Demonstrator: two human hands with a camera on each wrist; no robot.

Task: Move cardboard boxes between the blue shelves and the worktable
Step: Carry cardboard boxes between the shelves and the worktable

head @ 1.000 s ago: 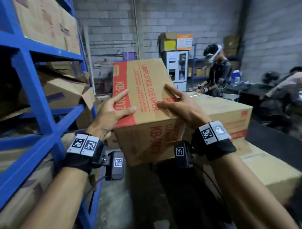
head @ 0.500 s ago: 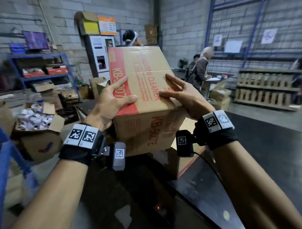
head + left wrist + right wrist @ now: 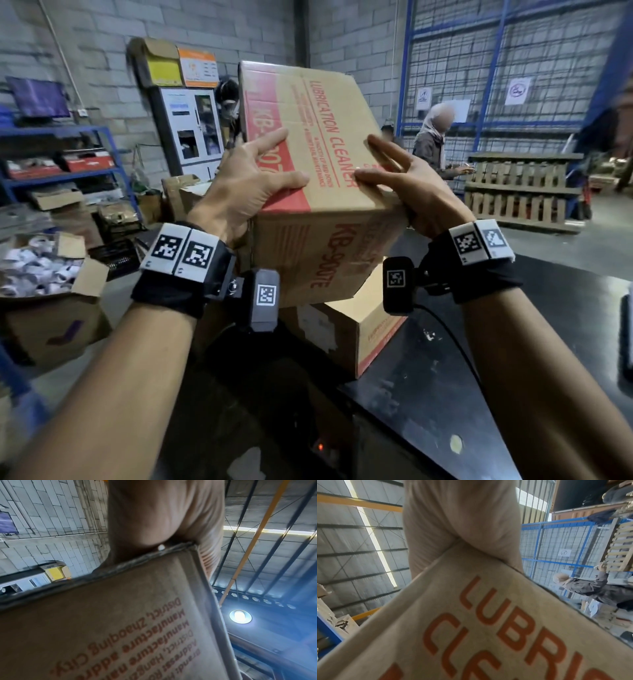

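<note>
A cardboard box [image 3: 322, 144] printed "LUBRICATION CLEANER" in red is carried tilted in the air, clamped between both hands. My left hand [image 3: 253, 178] lies flat over its near left edge, fingers straight and spread on the top face. My right hand [image 3: 407, 181] presses the near right corner, its fingers also straight. The left wrist view shows the palm against the box [image 3: 120, 628] edge, and the right wrist view shows the palm on the box [image 3: 488, 622] corner. Below it a second cardboard box [image 3: 356, 329] lies on the black worktable [image 3: 445, 394].
An open box of white rolls [image 3: 44, 274] stands on the floor at the left. A blue shelf [image 3: 68, 150] with cartons lines the back wall. Wooden pallets [image 3: 520, 192] and a standing person [image 3: 433, 144] are beyond the table at the right.
The view has swung right, away from the blue shelves and toward the worktable. The box stays between both hands and now hangs over the box on the table.
</note>
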